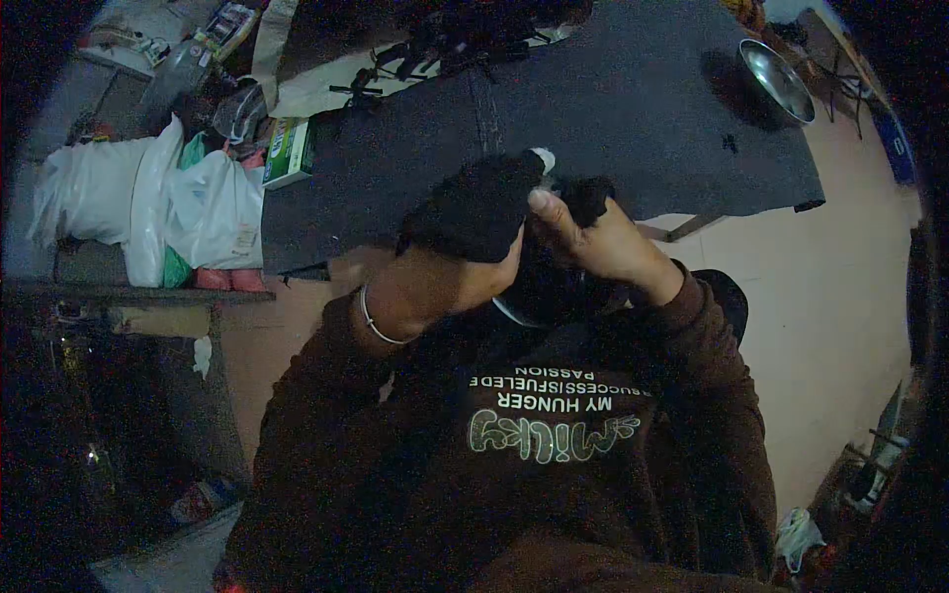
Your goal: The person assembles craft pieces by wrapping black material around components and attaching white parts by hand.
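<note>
Black cloth covers much of my left hand, which grips it from below; most of its fingers are hidden. My right hand is closed on the same dark material, thumb lying on top close to my left hand. A small white piece shows at the cloth's upper right end; its kind cannot be made out. Both hands are held in front of my chest, over the near edge of a dark grey covered table. Below them, a pale curved edge borders a dark shape.
On the table's right corner stands a shiny metal bowl or plate. A green and white box lies at the left, beside white plastic bags. Dark tangled items sit at the back. Pale floor shows at the right.
</note>
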Demonstrator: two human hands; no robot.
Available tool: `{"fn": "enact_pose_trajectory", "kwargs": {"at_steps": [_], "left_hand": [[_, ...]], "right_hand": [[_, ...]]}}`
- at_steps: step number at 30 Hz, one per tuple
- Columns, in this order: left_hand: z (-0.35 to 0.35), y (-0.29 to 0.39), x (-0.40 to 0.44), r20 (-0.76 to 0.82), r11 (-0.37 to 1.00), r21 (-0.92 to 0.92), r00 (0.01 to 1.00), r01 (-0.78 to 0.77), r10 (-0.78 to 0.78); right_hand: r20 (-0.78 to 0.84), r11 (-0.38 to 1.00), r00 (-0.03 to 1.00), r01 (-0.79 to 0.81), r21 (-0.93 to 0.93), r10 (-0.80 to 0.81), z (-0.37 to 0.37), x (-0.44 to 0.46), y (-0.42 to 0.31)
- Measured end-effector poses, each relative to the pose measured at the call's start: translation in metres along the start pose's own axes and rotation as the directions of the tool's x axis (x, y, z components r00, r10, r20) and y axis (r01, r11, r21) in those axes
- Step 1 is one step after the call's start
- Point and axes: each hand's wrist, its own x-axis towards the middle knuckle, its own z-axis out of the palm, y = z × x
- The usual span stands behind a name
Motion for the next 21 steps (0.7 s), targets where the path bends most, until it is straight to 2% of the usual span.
{"fn": "enact_pose_trajectory", "kwargs": {"at_steps": [1,2,3,4,5,6,7,8,9,11,12,14,16,18,19,21], "left_hand": [[0.0,0.001,-0.002,0.004,1.0,-0.006,1.0,0.002,-0.002],[-0.001,0.003,-0.004,0.002,0.994,0.109,1.0,-0.025,0.025],[-0.002,0.003,-0.005,0.001,0.973,0.225,0.999,-0.051,0.052],[-0.004,0.004,-0.003,0.002,0.973,0.225,0.999,-0.048,0.049],[-0.008,0.005,0.002,0.061,0.96,-0.079,0.963,0.267,-0.263],[-0.011,0.004,0.004,0.203,0.76,-0.343,0.833,0.552,-0.514],[-0.006,-0.004,-0.004,0.197,0.759,-0.342,0.832,0.554,-0.518],[0.001,-0.017,-0.015,0.102,0.884,-0.284,0.929,0.37,-0.356],[0.008,-0.024,-0.022,0.064,0.93,-0.249,0.963,0.269,-0.262],[0.012,-0.032,-0.024,-0.014,0.988,-0.128,0.996,0.087,-0.089],[0.012,-0.033,-0.023,-0.047,0.999,-0.044,0.999,0.01,-0.012],[0.017,-0.037,-0.026,-0.022,1.0,-0.003,1.0,0.005,-0.005],[0.017,-0.032,-0.026,0.004,0.999,0.038,1.0,0.0,0.0],[0.01,-0.019,-0.019,0.082,0.993,-0.014,0.99,0.119,-0.117],[0.009,-0.015,-0.016,0.109,0.987,-0.029,0.982,0.158,-0.154],[0.009,-0.012,-0.014,-0.039,0.996,-0.089,0.999,-0.014,0.01]], "right_hand": [[-0.034,0.998,0.998,0.048,-0.047,-0.05,0.002,-0.001,0.001],[-0.035,0.998,0.998,0.044,-0.046,-0.045,0.001,-0.002,0.001],[-0.01,1.0,1.0,-0.029,0.013,0.029,-0.001,-0.001,0.0],[0.024,0.992,0.995,-0.103,0.071,0.101,-0.002,-0.002,-0.001],[0.029,0.992,0.995,-0.101,0.07,0.099,-0.003,-0.001,-0.001],[-0.031,0.991,0.997,-0.063,0.119,0.067,-0.005,-0.002,-0.002],[-0.093,0.986,0.995,-0.023,0.165,0.039,-0.008,-0.002,-0.003],[-0.039,0.994,0.999,-0.009,0.109,0.013,-0.013,0.001,-0.005],[-0.039,0.994,0.999,-0.01,0.109,0.014,-0.014,0.001,-0.002],[0.057,0.997,0.996,0.074,-0.025,-0.073,-0.012,0.0,0.006],[0.052,0.997,0.996,0.072,-0.022,-0.07,-0.013,-0.001,0.006],[-0.032,0.984,0.987,0.152,-0.093,-0.155,-0.015,-0.003,0.004],[-0.055,0.99,0.989,0.132,-0.057,-0.135,-0.016,-0.005,0.0],[-0.082,0.993,0.99,0.114,-0.018,-0.115,-0.018,-0.006,-0.006],[-0.071,0.999,0.996,0.049,0.002,-0.049,-0.019,-0.006,-0.01],[-0.06,1.0,0.998,-0.019,0.023,0.021,-0.017,-0.006,-0.009]]}}
